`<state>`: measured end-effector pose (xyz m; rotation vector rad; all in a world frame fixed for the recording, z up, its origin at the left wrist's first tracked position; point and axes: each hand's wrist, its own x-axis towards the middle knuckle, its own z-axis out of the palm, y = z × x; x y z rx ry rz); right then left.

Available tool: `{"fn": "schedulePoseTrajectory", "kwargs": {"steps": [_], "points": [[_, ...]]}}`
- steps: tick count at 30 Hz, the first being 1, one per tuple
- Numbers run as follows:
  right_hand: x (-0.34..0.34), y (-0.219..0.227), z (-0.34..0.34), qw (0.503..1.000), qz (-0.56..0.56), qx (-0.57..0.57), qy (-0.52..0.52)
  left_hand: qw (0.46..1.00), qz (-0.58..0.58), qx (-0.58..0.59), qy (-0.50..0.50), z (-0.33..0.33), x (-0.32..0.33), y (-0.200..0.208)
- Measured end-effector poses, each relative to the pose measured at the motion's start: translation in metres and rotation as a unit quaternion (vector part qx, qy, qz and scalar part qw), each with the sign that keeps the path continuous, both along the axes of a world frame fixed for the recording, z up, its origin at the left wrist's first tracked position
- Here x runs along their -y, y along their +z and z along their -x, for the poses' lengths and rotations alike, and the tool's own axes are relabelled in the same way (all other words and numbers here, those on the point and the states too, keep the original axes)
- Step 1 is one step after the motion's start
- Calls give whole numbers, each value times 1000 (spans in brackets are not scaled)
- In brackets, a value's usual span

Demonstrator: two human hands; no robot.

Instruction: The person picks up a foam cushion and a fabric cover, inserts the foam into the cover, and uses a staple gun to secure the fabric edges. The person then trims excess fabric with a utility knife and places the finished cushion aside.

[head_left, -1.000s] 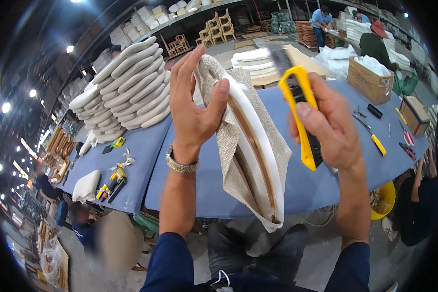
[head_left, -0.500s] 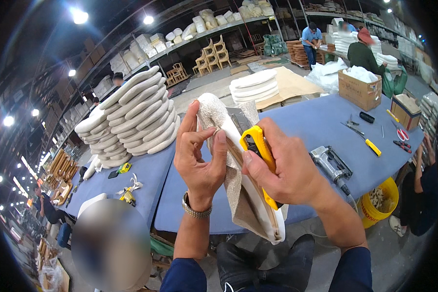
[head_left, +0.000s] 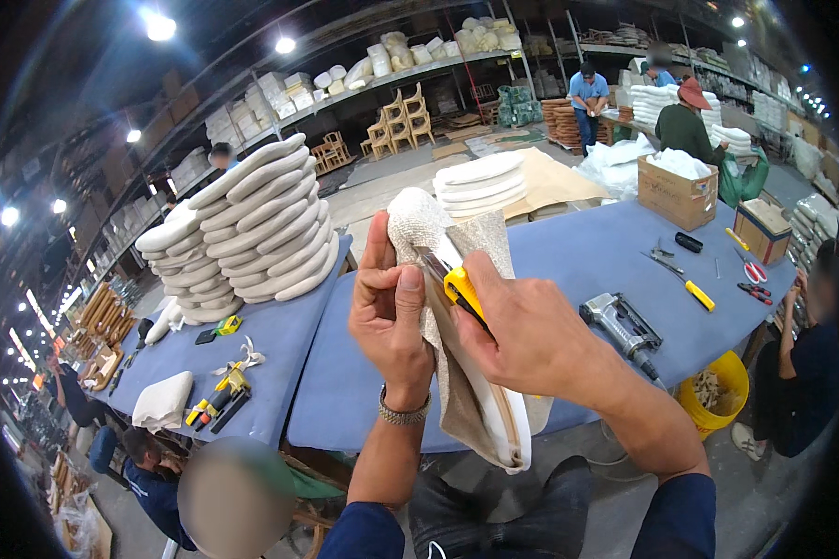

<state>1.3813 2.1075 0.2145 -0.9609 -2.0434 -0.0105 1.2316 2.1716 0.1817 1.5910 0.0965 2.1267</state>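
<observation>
In front of me a padded chair-seat cushion stands on edge, half wrapped in beige fabric, with its white side and a brown strip turned toward me. My left hand is closed on its left edge, thumb and fingers pinching the fabric. Wrapped around a yellow utility knife is my right hand. The knife's blade points up and left, its tip at the fabric just above my left thumb. Whether the tip has gone into the cloth I cannot tell.
A staple gun lies right of my hands on the blue table, with pliers, scissors and a screwdriver beyond. Stacked cushions stand left. Cardboard boxes sit far right, a yellow bucket below. People are on both sides.
The knife has come down and left, so its blade now meets the fabric near my left thumb. My left fingers have folded in closer against the cushion.
</observation>
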Motion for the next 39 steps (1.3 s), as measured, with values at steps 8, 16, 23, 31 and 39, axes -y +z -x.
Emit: {"fn": "schedulePoseTrajectory", "kwargs": {"steps": [8, 16, 23, 31, 39], "points": [[16, 12, 8, 990, 58, 70, -105, 999, -18, 23, -22, -14, -1, -2], [18, 22, 12, 978, 66, 131, -149, 999, -16, 35, -28, -17, -4, 0], [10, 14, 9, 982, 68, 125, -127, 999, -20, 30, -19, -18, -8, -2], [10, 5, 9, 985, 66, 122, -99, 999, -18, 45, -20, -16, -7, -5], [23, -3, 13, 993, 47, 81, -73, 996, -16, 79, -46, -8, -1, -6]]}}
